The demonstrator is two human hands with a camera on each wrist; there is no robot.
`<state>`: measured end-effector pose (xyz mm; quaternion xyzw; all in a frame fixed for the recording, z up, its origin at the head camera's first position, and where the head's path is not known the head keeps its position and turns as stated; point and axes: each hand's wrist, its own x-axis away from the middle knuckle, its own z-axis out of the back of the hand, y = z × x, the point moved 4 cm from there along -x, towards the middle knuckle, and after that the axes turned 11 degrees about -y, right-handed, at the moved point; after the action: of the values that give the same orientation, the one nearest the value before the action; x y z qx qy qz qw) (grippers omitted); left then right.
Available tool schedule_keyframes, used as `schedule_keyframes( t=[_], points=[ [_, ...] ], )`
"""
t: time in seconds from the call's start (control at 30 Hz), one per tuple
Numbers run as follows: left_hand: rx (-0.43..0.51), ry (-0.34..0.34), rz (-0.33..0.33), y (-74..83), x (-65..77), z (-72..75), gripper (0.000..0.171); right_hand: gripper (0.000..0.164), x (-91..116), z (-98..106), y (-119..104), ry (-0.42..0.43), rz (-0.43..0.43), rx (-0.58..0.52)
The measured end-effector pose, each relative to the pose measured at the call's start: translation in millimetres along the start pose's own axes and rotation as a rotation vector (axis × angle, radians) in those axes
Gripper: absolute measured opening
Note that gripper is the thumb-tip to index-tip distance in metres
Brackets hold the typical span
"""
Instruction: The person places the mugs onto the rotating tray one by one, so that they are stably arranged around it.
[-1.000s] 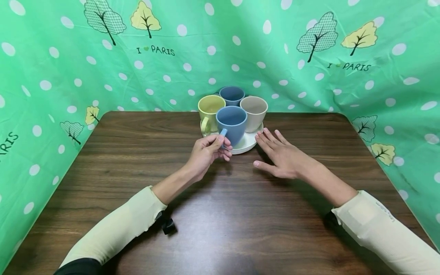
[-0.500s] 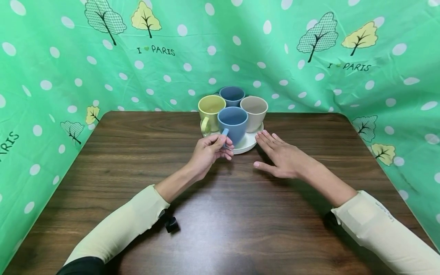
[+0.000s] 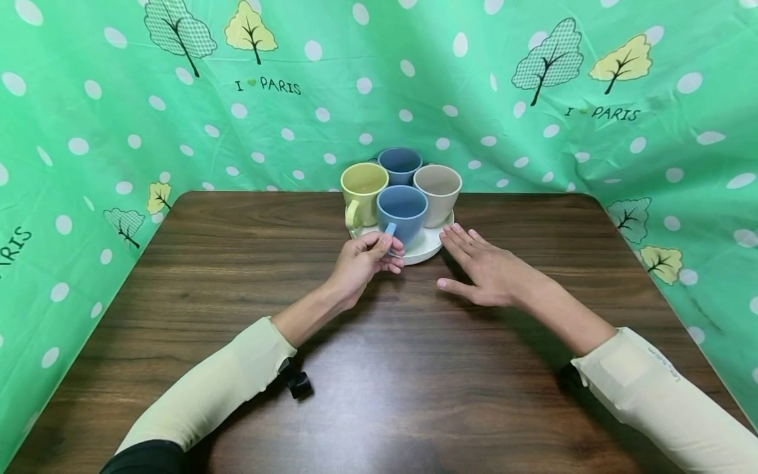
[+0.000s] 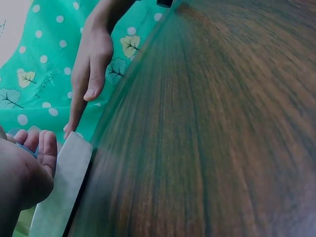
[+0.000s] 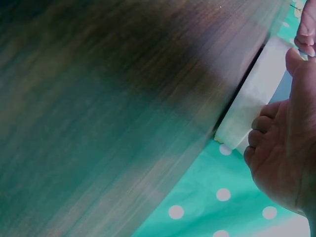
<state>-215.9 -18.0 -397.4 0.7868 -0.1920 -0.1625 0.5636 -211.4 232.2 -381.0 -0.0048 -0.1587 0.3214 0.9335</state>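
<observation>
In the head view my left hand [image 3: 358, 266] pinches the handle of the front blue mug [image 3: 405, 214], which stands upright at the front of a round white plate [image 3: 429, 247]. My right hand [image 3: 488, 270] lies flat with straight fingers, its fingertips at the plate's right rim. Behind the front mug, a yellow mug [image 3: 361, 191] is on the left, a beige cup [image 3: 439, 197] on the right and a second blue cup [image 3: 399, 164] at the back. In the left wrist view the plate's pale side [image 4: 64, 182] shows beside the left hand [image 4: 24, 173].
A dark wooden table [image 3: 379, 382] spreads in front of the plate and to both sides. Close behind the cups hangs a green curtain [image 3: 331, 112] with white dots and printed trees. A small black device [image 3: 299, 385] hangs under the left sleeve.
My left hand and the front blue mug have shifted slightly to the right. The right hand's fingers have drawn a little closer together; the other cups look unmoved.
</observation>
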Motion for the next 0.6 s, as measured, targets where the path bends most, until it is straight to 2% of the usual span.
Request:
schedule_keyframes(
  t=[0.27, 0.6],
  points=[
    [-0.003, 0.008, 0.009, -3.8, -1.2, 1.2, 0.034, 0.097, 0.3, 0.3, -0.4, -0.004, -0.002, 0.002],
    [-0.067, 0.002, 0.029, -5.5, 0.7, 1.9, 0.036, 0.097, 0.0, 0.4, -2.0, 0.002, 0.006, -0.003]
  ],
)
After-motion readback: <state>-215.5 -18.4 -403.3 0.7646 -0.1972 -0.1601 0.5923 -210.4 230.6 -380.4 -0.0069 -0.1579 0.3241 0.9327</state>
